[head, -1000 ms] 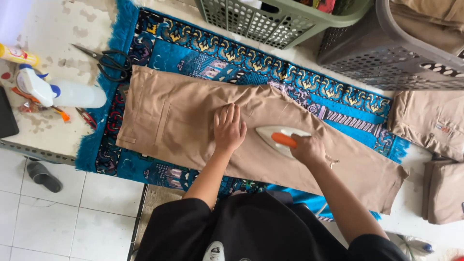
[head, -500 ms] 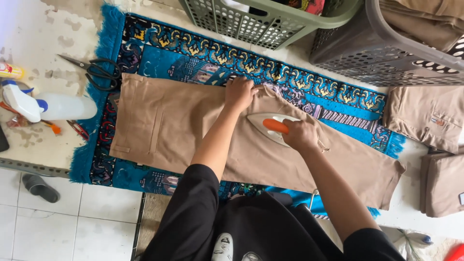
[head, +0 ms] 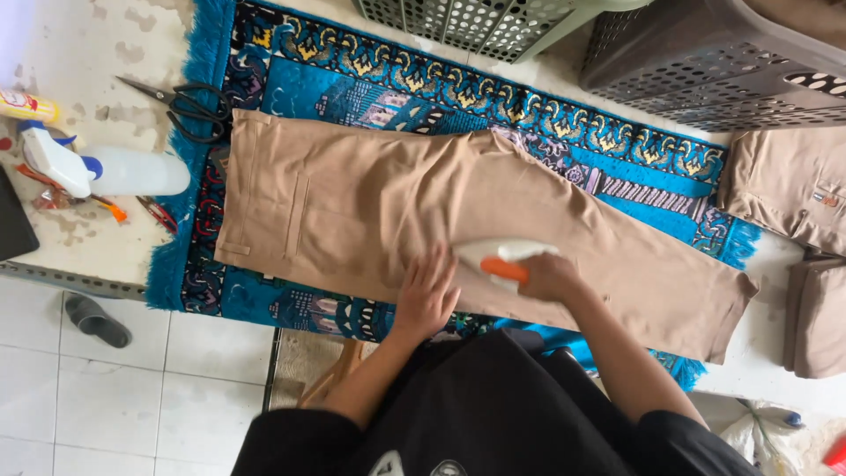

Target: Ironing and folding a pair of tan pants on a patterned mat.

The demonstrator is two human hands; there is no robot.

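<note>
Tan trousers (head: 370, 203) lie flat across a blue patterned mat (head: 352, 79) on a white table. My left hand (head: 426, 295) presses flat on the cloth near the trousers' near edge, fingers spread. My right hand (head: 551, 278) grips the orange handle of a white clothes iron (head: 498, 256), which rests on the trousers just right of my left hand. The two hands are close together, almost touching the iron from both sides.
Black scissors (head: 189, 106) and a white spray bottle (head: 106, 169) lie left of the mat. A green basket (head: 476, 26) and a dark grey basket (head: 705, 70) stand at the back. Folded tan garments (head: 793, 189) sit at the right. A sandal (head: 95, 319) is on the tiled floor.
Both hands and the iron have moved from the far side of the trousers toward their near edge. My left hand now lies flat beside the iron.
</note>
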